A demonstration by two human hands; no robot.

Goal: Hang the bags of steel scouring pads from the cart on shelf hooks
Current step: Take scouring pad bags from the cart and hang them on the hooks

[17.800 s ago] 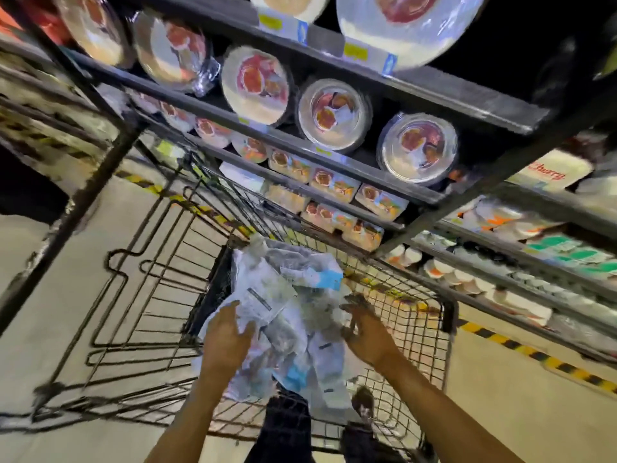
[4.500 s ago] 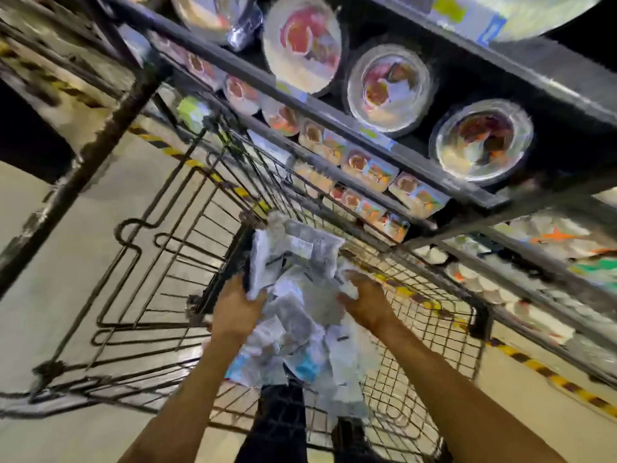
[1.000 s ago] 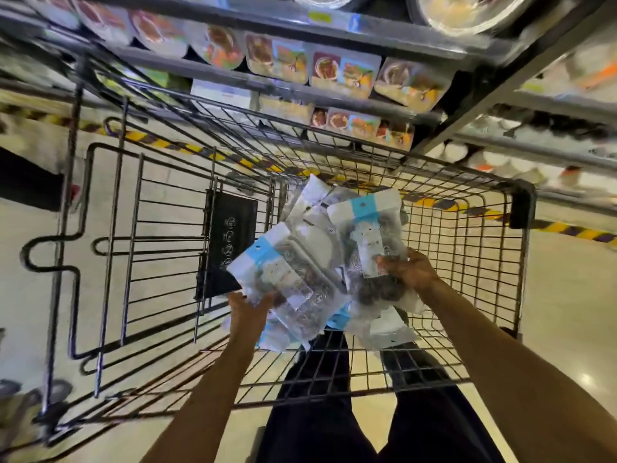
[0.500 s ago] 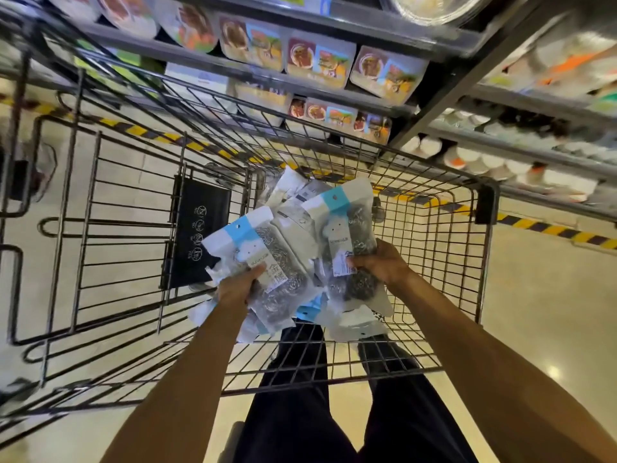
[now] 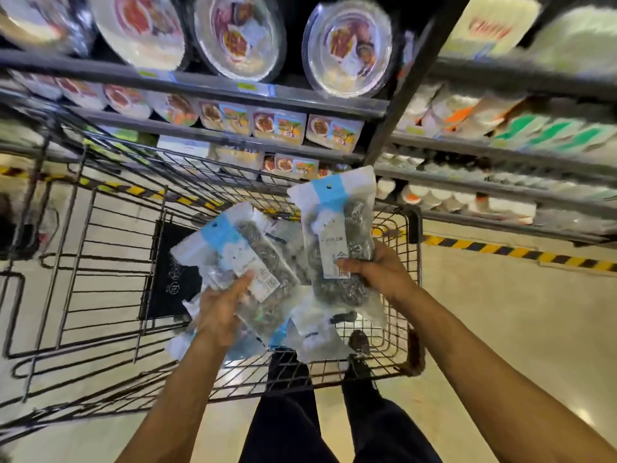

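The left hand [image 5: 218, 310] holds 1 clear plastic bag of grey steel scouring pads with a light-blue header strip [image 5: 235, 250]. The thumb lies across the front by the white label and the fingers are curled behind. This bag tilts with its header up and to the left, above the basket of the black wire shopping cart [image 5: 414, 225].

The right hand [image 5: 379, 274] grips a 2nd bag of the same kind [image 5: 334, 212] by its lower half, with the thumb pressed on its long white label. That bag stands nearly upright and higher than the other. Its blue header shows a small punched hole and reaches up in front of the lowest shelf edge. The 2 bags are just beside each other, and I cannot tell whether they touch.

Under both hands, a loose heap of further clear scouring-pad bags [image 5: 314, 332] lies on the cart's wire floor. A black plastic panel [image 5: 170, 272] stands in the cart to the left of the heap.

Beyond the cart, grey metal shelves [image 5: 233, 86] carry round film-wrapped plates [image 5: 347, 45] above and small printed boxes [image 5: 278, 127] below. The goods at the upper right are blurred, probably white packs with green and orange print. Yellow-and-black hazard tape [image 5: 500, 250] runs along the pale floor. The person's dark trousers [image 5: 287, 416] show below the cart.
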